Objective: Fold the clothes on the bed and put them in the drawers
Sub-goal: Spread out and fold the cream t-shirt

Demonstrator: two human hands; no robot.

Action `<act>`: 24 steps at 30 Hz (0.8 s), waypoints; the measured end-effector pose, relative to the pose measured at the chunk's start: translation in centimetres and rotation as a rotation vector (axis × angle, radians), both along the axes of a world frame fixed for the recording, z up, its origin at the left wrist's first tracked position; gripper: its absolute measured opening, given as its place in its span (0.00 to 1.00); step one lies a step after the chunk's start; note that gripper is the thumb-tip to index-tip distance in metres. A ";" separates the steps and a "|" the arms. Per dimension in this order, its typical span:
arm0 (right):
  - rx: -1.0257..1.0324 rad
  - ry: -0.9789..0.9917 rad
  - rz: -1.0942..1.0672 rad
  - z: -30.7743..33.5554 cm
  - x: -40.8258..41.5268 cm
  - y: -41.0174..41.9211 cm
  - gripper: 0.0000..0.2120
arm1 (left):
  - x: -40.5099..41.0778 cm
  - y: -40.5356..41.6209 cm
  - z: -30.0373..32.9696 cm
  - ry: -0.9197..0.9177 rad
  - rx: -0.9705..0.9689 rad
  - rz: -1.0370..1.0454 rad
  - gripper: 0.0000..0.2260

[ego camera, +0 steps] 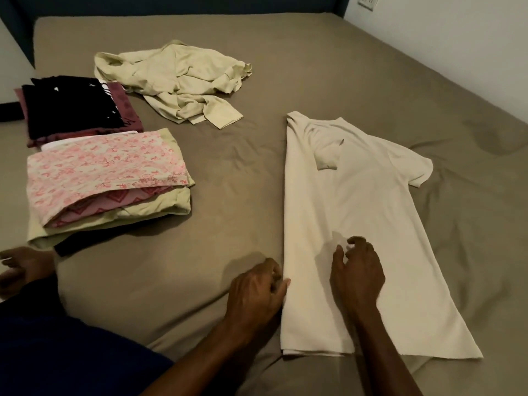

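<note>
A cream T-shirt point(360, 201) lies flat on the bed, its left side folded inward and its right sleeve spread out. My left hand point(257, 292) rests at the shirt's folded left edge, fingers curled against the cloth. My right hand point(357, 272) sits on the shirt's lower middle, fingers loosely bent over the fabric. A crumpled pale green garment point(177, 81) lies unfolded farther back. Two folded stacks sit on the left: a pink floral one point(105, 175) in front and a black and maroon one point(77, 107) behind it.
The bed point(228, 181) has a taupe sheet with wrinkles. A white wall runs along the right side and a dark headboard along the back. A bare foot point(25, 267) and a dark blue trouser leg point(71, 352) are at the lower left.
</note>
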State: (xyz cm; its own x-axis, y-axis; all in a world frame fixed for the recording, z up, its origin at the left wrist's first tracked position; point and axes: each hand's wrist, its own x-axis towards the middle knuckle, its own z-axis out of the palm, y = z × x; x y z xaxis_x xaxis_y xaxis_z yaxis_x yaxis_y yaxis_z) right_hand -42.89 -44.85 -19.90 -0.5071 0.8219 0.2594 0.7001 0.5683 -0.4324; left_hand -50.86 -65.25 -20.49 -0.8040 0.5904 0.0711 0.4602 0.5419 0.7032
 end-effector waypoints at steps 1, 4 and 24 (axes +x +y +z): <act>-0.025 0.039 0.016 0.2 -1.8 1.5 0.12 | -0.6 0.6 -0.2 0.048 0.052 0.019 0.09; -0.072 0.111 0.069 0.3 -8.7 7.2 0.14 | -3.5 3.5 -0.7 0.143 0.116 0.067 0.06; -0.090 -0.026 0.069 -3.8 -24.1 23.3 0.40 | -31.8 26.2 -1.0 -0.003 0.256 0.080 0.15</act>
